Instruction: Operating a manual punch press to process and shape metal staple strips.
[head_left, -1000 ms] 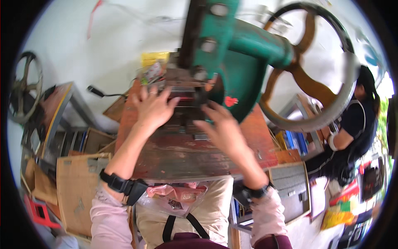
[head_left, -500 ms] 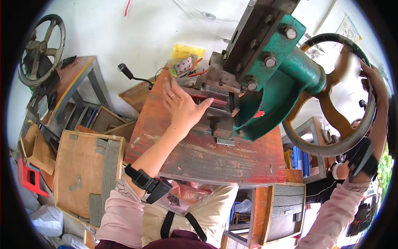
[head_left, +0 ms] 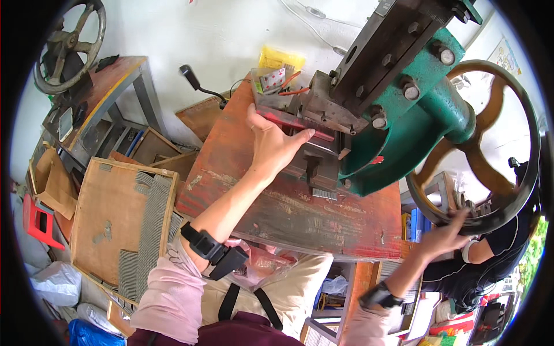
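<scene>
My left hand lies along a narrow red bar at the die block of a green hand press. Its thumb presses near the bar's right end and its fingers curl round the left end. At the lower rim of the press's large handwheel, my right hand has its fingers curled over the metal. The wheel has brown spokes. Below the bar, the dark lower die block is bolted to the worn red-brown table. A small ridged metal strip lies at the block's foot.
Behind the left hand stands a clear plastic box with small items, near a yellow packet. A wooden tray with rows of grey metal pieces is at left. Another handwheel stands far left. A person in black is at right.
My right hand has gone from the handwheel's far right rim down and left to its lower rim, and the wheel has turned. My left hand stays at the bar; the view has shifted.
</scene>
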Tool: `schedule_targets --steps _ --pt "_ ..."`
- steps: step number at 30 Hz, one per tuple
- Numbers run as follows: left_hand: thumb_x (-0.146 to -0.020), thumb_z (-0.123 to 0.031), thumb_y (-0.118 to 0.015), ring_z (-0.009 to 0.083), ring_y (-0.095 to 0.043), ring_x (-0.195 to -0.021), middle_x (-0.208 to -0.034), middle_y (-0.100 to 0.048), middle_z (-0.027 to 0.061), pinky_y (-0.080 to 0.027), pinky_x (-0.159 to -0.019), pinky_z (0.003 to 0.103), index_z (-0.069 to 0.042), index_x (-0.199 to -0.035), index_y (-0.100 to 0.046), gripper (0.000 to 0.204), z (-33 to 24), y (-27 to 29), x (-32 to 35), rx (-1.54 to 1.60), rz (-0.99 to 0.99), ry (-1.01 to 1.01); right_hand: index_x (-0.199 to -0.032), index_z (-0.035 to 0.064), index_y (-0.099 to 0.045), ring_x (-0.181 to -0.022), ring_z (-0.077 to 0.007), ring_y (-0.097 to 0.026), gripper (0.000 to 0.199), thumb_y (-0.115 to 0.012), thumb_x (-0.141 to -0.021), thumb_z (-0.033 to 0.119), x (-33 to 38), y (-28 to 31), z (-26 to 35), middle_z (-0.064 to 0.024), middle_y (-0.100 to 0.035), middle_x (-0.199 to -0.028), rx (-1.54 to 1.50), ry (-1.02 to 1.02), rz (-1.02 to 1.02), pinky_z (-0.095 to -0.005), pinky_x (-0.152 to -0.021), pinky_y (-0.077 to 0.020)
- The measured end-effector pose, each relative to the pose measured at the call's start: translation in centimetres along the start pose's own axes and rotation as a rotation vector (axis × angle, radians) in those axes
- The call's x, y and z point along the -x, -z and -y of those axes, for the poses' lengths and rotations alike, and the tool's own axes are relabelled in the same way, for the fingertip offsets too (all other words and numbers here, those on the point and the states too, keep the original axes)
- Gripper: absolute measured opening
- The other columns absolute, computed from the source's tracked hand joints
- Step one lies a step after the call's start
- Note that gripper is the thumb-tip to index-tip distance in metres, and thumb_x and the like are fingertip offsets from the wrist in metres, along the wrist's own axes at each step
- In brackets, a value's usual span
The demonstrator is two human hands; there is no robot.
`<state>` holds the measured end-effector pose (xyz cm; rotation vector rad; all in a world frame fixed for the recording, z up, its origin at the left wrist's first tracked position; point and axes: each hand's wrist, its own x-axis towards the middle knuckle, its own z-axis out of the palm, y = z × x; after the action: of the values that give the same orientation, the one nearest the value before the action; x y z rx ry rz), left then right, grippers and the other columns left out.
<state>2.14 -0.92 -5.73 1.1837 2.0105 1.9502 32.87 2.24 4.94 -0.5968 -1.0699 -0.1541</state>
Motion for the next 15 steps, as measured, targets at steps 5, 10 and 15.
schedule_targets --steps 5,10,15 --pt "-0.064 -0.029 -0.085 0.0384 -0.033 -0.123 -0.128 -0.024 0.0339 -0.031 -0.103 0.041 0.014 -0.129 0.003 0.116 0.2 -0.1 0.1 0.164 0.052 0.072 -0.087 0.0039 -0.056 -0.052 -0.0056 -0.040 0.016 -0.065 -0.087 0.017 -12.3 4.1 -1.7 0.0021 -0.045 -0.062 -0.150 -0.322 0.477 -0.0197 -0.049 -0.0315" --pt "-0.066 -0.030 -0.084 0.0371 -0.033 -0.123 -0.128 -0.024 0.0333 -0.031 -0.103 0.041 0.014 -0.128 0.003 0.116 0.6 -0.4 0.3 0.102 0.023 0.061 -0.097 -0.0001 -0.060 -0.057 -0.0058 -0.044 0.020 -0.062 -0.089 0.018 -8.9 1.5 1.3 0.0010 -0.051 -0.067 0.007 -0.221 0.320 -0.0198 -0.054 -0.0334" --pt "-0.066 -0.031 -0.084 0.0365 -0.033 -0.123 -0.128 -0.024 0.0329 -0.029 -0.104 0.039 0.014 -0.128 0.003 0.116 1.2 -0.4 0.2 0.136 0.055 0.025 -0.115 -0.0046 -0.047 -0.070 -0.0139 -0.054 0.029 -0.056 -0.091 0.010 2.7 -0.4 -1.2 -0.0091 -0.057 -0.083 -0.046 -0.256 -0.015 -0.0254 -0.062 -0.0462"
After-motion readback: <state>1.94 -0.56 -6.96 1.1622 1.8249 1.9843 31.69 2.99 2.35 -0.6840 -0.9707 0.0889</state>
